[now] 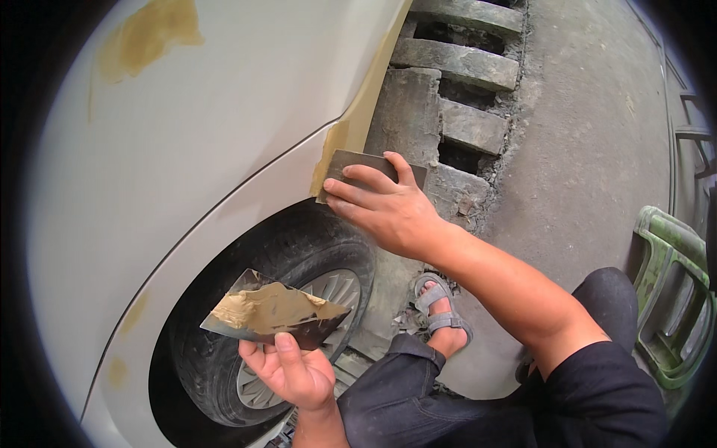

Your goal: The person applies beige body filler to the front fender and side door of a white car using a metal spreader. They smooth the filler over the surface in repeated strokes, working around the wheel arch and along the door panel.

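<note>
My right hand [388, 209] is closed on a flat dark putty spreader [373, 162], its fingers spread along the top face. The spreader's left edge meets a strip of tan body filler [326, 160] on the pale car body [246, 97], just above the wheel arch. My left hand [295, 369] pinches the lower edge of a thin metal plate [302, 328] in front of the wheel. A thick smear of tan filler [261, 308] covers much of that plate.
The car's wheel [291, 246] sits below the arch. More tan patches [153, 37] mark the upper panel. Behind lie concrete slats [467, 63] with dark gaps over a drain. A green plastic stool [672, 299] stands at the right. My sandalled foot [441, 313] rests near the wheel.
</note>
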A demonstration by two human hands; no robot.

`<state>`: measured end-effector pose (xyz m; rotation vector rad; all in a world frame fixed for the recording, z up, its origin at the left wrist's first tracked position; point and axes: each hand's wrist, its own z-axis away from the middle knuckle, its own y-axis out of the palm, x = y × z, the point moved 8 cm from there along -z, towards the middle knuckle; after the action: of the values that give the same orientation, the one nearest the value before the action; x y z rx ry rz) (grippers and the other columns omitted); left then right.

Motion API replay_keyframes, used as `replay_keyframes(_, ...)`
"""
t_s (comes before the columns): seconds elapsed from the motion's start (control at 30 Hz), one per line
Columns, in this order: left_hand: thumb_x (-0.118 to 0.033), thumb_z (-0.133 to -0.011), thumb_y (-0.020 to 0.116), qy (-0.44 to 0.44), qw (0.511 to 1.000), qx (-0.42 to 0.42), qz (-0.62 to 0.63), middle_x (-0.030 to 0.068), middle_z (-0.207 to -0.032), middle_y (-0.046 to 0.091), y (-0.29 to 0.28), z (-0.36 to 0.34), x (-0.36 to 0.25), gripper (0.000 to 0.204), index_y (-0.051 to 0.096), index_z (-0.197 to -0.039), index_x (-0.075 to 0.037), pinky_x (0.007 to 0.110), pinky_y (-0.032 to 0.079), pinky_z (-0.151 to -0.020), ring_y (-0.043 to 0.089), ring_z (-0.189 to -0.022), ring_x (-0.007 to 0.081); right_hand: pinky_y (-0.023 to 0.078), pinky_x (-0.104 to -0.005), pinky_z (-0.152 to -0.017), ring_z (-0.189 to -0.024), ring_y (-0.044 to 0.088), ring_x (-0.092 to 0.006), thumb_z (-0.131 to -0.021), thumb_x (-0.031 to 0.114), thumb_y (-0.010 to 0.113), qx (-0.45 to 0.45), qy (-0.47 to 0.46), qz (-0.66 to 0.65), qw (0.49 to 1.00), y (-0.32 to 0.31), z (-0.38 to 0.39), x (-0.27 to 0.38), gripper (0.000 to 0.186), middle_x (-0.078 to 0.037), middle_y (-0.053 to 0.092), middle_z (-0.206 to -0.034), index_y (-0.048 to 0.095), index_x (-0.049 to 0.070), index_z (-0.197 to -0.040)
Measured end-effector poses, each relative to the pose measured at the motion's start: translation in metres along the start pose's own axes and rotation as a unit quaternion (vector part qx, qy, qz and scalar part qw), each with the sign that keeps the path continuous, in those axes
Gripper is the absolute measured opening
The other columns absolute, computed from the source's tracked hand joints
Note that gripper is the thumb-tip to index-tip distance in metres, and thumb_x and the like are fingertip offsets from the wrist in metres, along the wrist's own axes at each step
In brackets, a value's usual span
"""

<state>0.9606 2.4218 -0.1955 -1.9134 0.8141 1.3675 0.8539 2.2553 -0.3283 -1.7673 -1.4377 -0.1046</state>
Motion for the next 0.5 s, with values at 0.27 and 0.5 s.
replay_keyframes(0.27,-0.001,-0.104,0.051,0.008,1.0,0.015,0.01,0.0207,-0.151,0.05,0.001,-0.002,-0.002,0.051,0.035,-0.153,0.0,0.049,0.044,-0.117,0.054,-0.137,0.0317,0.026,-0.0636,-0.116,-0.138,0.048,-0.0163,-0.09,0.021,0.067,0.02,-0.013,0.001,1.0,0.002,-0.005,0.001,0.036,0.009,0.061,-0.144,0.072,0.02,-0.126)
replay_keyframes(0.5,-0.001,-0.104,0.05,0.013,1.0,0.022,0.008,0.0211,-0.151,0.05,0.006,-0.005,-0.002,0.05,0.036,-0.152,0.0,0.049,0.044,-0.117,0.054,-0.137,0.0314,0.027,-0.0626,-0.117,-0.138,0.048,-0.0162,-0.092,0.021,0.067,0.004,0.01,0.007,1.0,-0.016,-0.002,-0.023,0.034,0.009,0.061,-0.145,0.072,0.02,-0.126)
